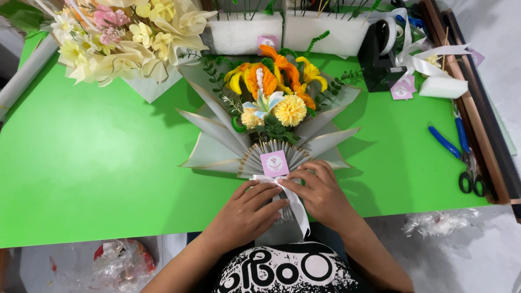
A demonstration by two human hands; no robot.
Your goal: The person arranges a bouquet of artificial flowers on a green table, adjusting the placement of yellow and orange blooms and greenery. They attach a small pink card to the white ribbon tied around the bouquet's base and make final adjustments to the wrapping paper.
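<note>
Both hands grip the white ribbon [290,198] at the bouquet [268,116] neck: left hand [247,211] closed round the stem wrap, right hand [320,192] pinching the ribbon. Bouquet lies just beyond the hands on the green worktop [97,163]. Risk: slack grip loosens the knot; pulling hard could crush the pleated paper fan [274,157].

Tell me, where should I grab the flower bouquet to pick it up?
Grip the bouquet at its narrow wrapped neck, just below the white ribbon, coming from the table's near edge. The paper fans wide and the flowers sit on top, so squeezing there could crush them. The left hand and right hand already rest there.
</note>
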